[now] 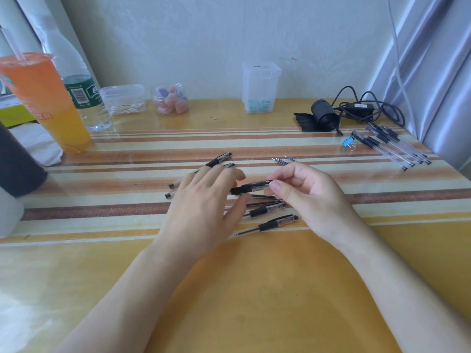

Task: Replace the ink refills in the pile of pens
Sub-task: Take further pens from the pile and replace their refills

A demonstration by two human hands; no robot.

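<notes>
Striped in orange, cream and brown, the glossy bench runs back to a pale wall, and the work sits at its middle. A black-gripped clear plastic pen is lifted just off the surface, held level so both ends can be reached: the right hand pinches its clear barrel end between thumb and forefinger, while the left hand, fingers loosely spread, meets the black grip end, likely to twist it loose. Whether the left fingers actually clamp the grip cannot be told. Beneath and around lies the scattered pile of similar pens, kept close for quick picking. Beyond the right hand rest a few thin loose refills, set apart from the pile. Far right, a tidy row of capped clear pens beside a small blue binder clip may be sorted stock. An orange drink cup stands well clear at the left.
</notes>
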